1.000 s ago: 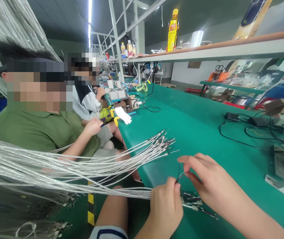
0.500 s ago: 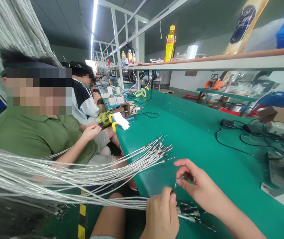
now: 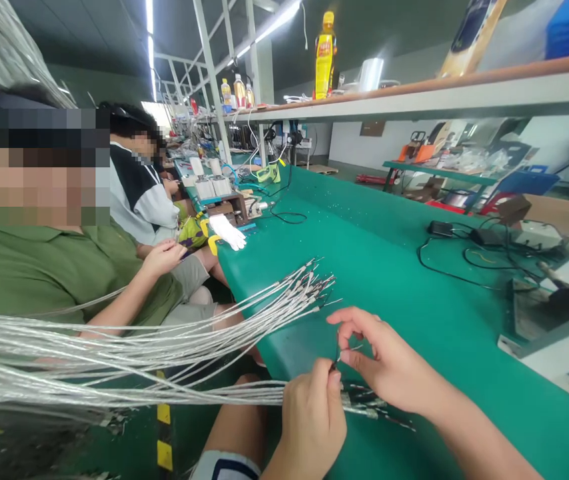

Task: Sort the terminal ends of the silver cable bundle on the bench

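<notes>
My left hand (image 3: 312,417) is closed around a white cable (image 3: 259,393), whose end with dark thin wires pokes out between thumb and forefinger. Just to its right, my right hand (image 3: 389,363) has its thumb and curled fingers pinched on a thin wire (image 3: 355,347) from that end, the forefinger raised. Several other cable ends (image 3: 372,412) with white sleeves and bared dark wires lie beneath my hands on the green table mat (image 3: 374,267). Beyond them, a larger bundle of white cables (image 3: 244,327) reaches over the table edge, its stripped tips fanned out.
A seated co-worker in a green shirt (image 3: 129,267) is at the left, hands held together. A white glove (image 3: 227,231) and a small bench machine (image 3: 224,200) stand farther along the table. Black adapters with cords (image 3: 442,229) lie at right, below a shelf (image 3: 414,97) with bottles.
The view has swung slightly, so most things appear farther left. Both my hands stay close together at the cable end, and the thin wire at my right fingertips points differently.
</notes>
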